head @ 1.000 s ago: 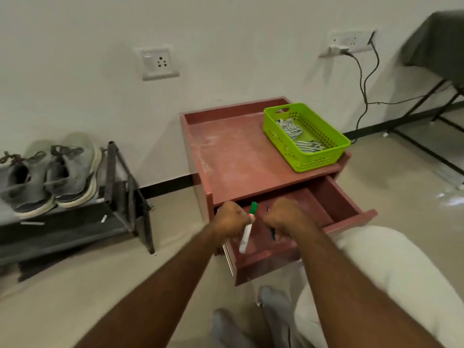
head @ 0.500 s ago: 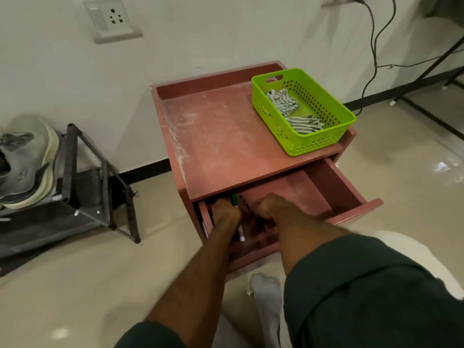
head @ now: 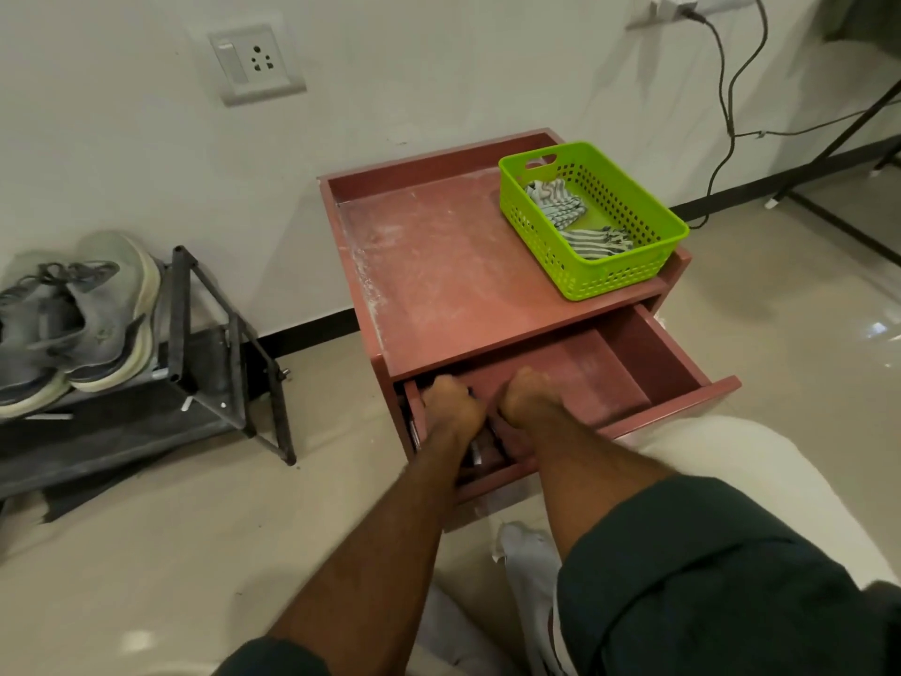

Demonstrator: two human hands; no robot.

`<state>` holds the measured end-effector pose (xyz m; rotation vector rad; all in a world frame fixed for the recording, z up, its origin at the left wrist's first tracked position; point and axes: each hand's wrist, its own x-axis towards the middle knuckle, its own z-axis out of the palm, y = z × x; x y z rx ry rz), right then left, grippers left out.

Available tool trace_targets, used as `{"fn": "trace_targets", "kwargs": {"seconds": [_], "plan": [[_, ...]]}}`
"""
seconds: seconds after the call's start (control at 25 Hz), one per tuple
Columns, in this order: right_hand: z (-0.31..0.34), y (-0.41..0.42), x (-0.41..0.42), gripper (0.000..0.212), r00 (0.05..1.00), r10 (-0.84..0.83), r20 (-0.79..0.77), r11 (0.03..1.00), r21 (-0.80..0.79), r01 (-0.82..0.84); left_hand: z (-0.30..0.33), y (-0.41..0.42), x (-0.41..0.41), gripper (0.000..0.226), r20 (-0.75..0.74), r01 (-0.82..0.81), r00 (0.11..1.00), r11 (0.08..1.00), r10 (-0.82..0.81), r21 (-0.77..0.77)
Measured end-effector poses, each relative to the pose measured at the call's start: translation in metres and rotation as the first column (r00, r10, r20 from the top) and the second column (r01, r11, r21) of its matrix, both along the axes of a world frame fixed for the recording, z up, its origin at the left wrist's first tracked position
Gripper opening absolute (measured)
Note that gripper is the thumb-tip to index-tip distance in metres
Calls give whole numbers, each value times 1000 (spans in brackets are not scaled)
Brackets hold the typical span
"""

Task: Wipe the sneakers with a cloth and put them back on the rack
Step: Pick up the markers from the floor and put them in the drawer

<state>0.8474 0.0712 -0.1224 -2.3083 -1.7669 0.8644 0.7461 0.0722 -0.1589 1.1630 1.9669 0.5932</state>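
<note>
fingers [head: 451,390] of both hands curl unseen inside the open drawer [head: 677,353]; grip unclear.

Two grey sneakers [head: 73,324] on one dark rack [head: 146,422] at the left; one red cabinet [head: 439,265] with one open drawer [head: 634,368]; one green basket [head: 592,219] at its right rear corner, holding two striped cloths [head: 575,219]; two hands [head: 451,402] in the drawer; two wall sockets [head: 256,63].

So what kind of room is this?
Probably a room in a home, maybe near the entrance: grey sneakers sit on a low shoe rack, beside a small red cabinet with an open drawer and a wall socket.
</note>
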Motion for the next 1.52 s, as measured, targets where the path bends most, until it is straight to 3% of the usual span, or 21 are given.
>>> {"fn": "trace_targets", "kwargs": {"seconds": [0.08, 0.16, 0.36, 0.48, 0.6, 0.72, 0.88, 1.04, 1.2, 1.36, 1.52], "plan": [[13, -16, -8, 26, 998, -10, -59, 998, 61, 14, 22, -13, -12, 10, -49, 9, 999, 992, -2, 130], [29, -33, -22, 19, 999, 29, -34, 991, 132, -24, 50, -30, -34, 11, -177, 116, 981, 972, -80, 206], [59, -77, -78, 4, 957, 290, -18, 900, 344, -267, 113, -73, -126, 27, -517, 337, 840, 906, -167, 255], [81, -93, -144, 13, 875, 484, -2, 785, 442, -434, 137, -109, -205, 33, -603, 253, 796, 933, -50, 258], [108, -110, -224, 18, 773, 634, 7, 656, 525, -543, 151, -142, -278, 34, -566, 74, 816, 949, 119, 306], [119, -132, -312, 18, 667, 744, -35, 592, 498, -634, 153, -179, -346, 29, -549, -99, 802, 958, 237, 269], [86, -198, -434, 16, 549, 810, -207, 584, 377, -719, 101, -258, -449, 32, -568, -299, 756, 944, 325, 141], [2, -254, -494, 26, 561, 758, -333, 632, 161, -758, 32, -319, -508, 27, -512, -463, 767, 886, 387, -22], [-103, -287, -516, 22, 493, 804, -334, 510, -41, -859, -60, -395, -544, 23, -367, -611, 770, 769, 522, -188], [-175, -301, -532, 11, 386, 873, -300, 379, -83, -922, -143, -459, -539, 17, -228, -805, 588, 534, 776, -257], [-248, -306, -531, 10, 257, 953, -159, 234, -148, -961, -218, -479, -519, 17, -150, -873, 409, 338, 900, -351]]}}
